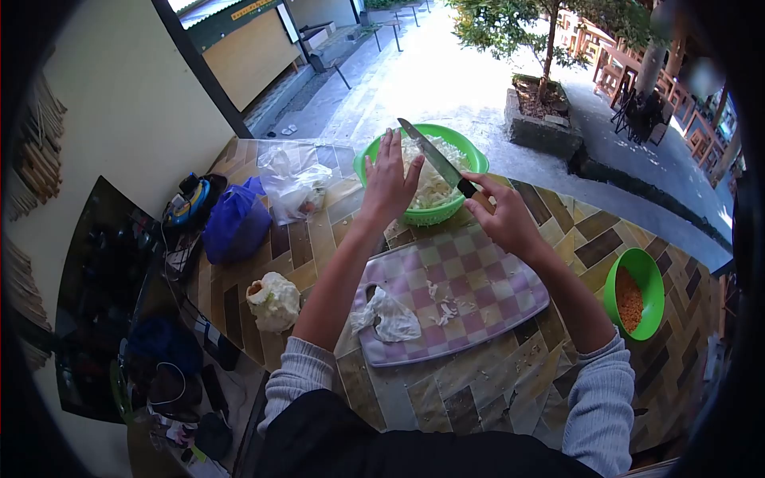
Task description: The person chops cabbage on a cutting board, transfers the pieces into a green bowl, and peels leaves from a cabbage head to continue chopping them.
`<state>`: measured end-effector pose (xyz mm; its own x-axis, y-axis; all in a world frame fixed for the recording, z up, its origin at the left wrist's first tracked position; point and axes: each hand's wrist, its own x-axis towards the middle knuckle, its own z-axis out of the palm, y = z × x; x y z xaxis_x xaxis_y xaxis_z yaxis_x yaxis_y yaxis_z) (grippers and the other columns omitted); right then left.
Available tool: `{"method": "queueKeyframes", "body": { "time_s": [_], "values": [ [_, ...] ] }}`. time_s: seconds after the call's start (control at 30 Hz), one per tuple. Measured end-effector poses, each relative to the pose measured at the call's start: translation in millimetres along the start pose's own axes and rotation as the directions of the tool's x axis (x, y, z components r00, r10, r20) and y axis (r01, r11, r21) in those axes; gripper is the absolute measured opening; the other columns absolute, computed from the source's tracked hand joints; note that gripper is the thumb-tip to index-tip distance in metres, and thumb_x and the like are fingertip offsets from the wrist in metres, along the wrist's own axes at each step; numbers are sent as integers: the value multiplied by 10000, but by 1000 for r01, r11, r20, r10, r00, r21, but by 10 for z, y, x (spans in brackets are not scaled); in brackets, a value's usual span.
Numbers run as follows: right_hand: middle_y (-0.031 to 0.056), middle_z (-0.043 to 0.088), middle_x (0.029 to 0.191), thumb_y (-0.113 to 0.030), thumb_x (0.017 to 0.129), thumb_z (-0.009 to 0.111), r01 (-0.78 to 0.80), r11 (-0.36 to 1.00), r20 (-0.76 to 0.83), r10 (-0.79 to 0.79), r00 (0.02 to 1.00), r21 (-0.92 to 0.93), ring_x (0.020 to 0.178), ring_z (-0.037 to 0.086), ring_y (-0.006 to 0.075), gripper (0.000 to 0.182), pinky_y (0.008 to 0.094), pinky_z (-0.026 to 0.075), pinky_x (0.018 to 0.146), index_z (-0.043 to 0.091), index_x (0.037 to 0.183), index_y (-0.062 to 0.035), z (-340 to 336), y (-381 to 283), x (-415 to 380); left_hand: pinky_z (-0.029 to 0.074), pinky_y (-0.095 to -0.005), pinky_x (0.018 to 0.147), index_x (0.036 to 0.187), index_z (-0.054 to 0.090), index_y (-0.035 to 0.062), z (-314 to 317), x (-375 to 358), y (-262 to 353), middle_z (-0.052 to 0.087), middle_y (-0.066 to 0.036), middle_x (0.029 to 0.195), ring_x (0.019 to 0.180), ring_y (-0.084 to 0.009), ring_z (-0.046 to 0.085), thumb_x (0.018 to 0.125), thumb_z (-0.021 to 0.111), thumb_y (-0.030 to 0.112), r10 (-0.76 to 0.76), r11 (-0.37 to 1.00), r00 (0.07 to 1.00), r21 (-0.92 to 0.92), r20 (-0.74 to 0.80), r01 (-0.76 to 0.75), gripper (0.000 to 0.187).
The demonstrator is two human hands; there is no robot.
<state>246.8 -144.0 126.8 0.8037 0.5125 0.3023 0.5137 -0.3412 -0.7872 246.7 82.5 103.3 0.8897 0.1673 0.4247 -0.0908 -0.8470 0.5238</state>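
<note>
My right hand (506, 217) grips the handle of a knife (437, 158), its blade slanting up and left across a green basin (476, 158). Shredded pale cabbage (451, 153) fills the basin. My left hand (389, 182) is open at the basin's left rim, fingers stretched upward and thumb apart, near the knife's tip. Below both hands lies a pink-and-cream checkered cutting board (486, 307) with a few cabbage scraps (443, 311). A crumpled white cloth (392, 317) rests on the board's left part, by its handle hole.
A pale cabbage chunk (275, 301) with a brown cut stem sits left of the board. Behind it are a blue plastic bag (237, 223) and a clear bag (293, 179). At right stands a green bowl (655, 296) of orange bits (629, 301) on the patterned table (462, 398).
</note>
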Motion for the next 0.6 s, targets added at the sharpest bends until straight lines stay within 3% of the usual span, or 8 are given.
{"method": "queueKeyframes", "body": {
  "time_s": [0.1,0.13,0.23,0.3,0.4,0.47,0.57,0.6],
  "values": [
    [253,640,800,-111,858,618,52,985,14,-50,999,-162,704,641,353,415,411,482,680,574,1267,-58,13,86,31,179,-521,1145,1449,267,-53,26,11,-136,290,-248,1503,1412,-370,258,918,545,506,55,991,998,125,30,-58,819],
    [256,638,797,-111,856,619,62,982,7,-61,998,-178,710,643,353,418,412,481,682,575,1268,-57,20,110,36,243,-474,1137,1436,309,-44,62,-9,-153,345,-249,1472,1388,-372,306,865,626,513,64,979,997,192,34,-69,858],
    [261,635,791,-112,852,620,112,971,-18,-118,993,-209,715,646,355,424,420,480,686,575,1270,-52,28,173,36,307,-432,1115,1424,356,-17,118,-18,-220,393,-251,1439,1355,-368,362,849,668,470,88,985,970,122,227,-118,815],
    [257,638,790,-113,852,619,163,965,-38,-175,984,-206,704,640,362,423,429,479,687,576,1268,-49,30,223,33,369,-408,1074,1365,462,20,179,14,-258,493,-229,1359,1285,-356,453,842,701,372,103,991,986,66,129,-112,674],
    [255,650,835,-119,851,621,41,981,-10,-43,999,-189,751,645,368,421,425,487,719,580,1264,-47,-36,132,2,391,-407,1051,1330,509,40,180,112,-284,544,-201,1314,1246,-348,491,852,693,313,39,999,996,6,85,-40,581],
    [254,656,871,-127,848,627,51,983,-38,-59,998,-176,780,650,364,426,410,493,744,581,1264,-46,-71,146,1,407,-398,1036,1316,527,53,168,167,-231,569,-186,1288,1223,-345,512,858,685,279,-16,999,1000,-35,10,16,535],
    [247,663,914,-141,844,636,-12,988,-50,4,999,-151,793,658,333,435,386,499,771,583,1267,-54,-157,74,-18,366,-438,1070,1319,527,62,171,173,-93,557,-176,1308,1243,-338,496,885,649,320,-15,995,999,-98,-37,11,520],
    [243,666,926,-145,843,639,-46,989,-48,39,998,-141,793,661,319,438,378,501,778,583,1269,-58,-182,48,-27,344,-458,1082,1316,529,61,193,155,-65,558,-175,1306,1249,-335,491,892,635,342,73,997,997,-39,-5,-73,520]
  ]
}}
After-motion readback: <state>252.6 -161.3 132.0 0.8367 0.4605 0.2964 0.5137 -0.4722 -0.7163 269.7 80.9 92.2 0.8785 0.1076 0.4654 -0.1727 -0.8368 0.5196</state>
